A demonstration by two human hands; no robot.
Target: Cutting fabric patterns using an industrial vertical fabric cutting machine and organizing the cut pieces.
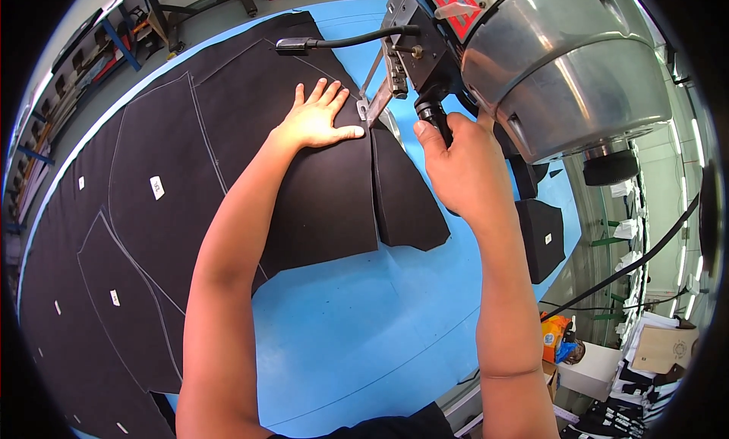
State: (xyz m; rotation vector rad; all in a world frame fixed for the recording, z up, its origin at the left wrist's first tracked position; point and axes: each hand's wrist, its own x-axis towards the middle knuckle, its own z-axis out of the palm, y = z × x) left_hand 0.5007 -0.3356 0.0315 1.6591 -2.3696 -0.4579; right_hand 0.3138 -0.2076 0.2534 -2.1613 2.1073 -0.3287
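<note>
My left hand (319, 118) lies palm down with fingers spread on a black fabric layer (243, 135) marked with pale pattern lines and small white labels, just left of a cut. My right hand (463, 162) is closed around the black handle (434, 114) of a silver-motored cutting machine (566, 67). Its narrow upright blade and standard (380, 97) meet the fabric at the top of the cut. A separated black strip (406, 203) lies right of that cut. A thin black lamp arm (296, 46) extends left from the machine above the fabric.
The blue tabletop (342, 333) shows around the fabric. More black cut pieces (538, 241) lie at the right edge. A black cable (619, 276) runs down at the right. Beyond are shelving (125, 40), a white box (588, 363) and an orange bag (554, 329).
</note>
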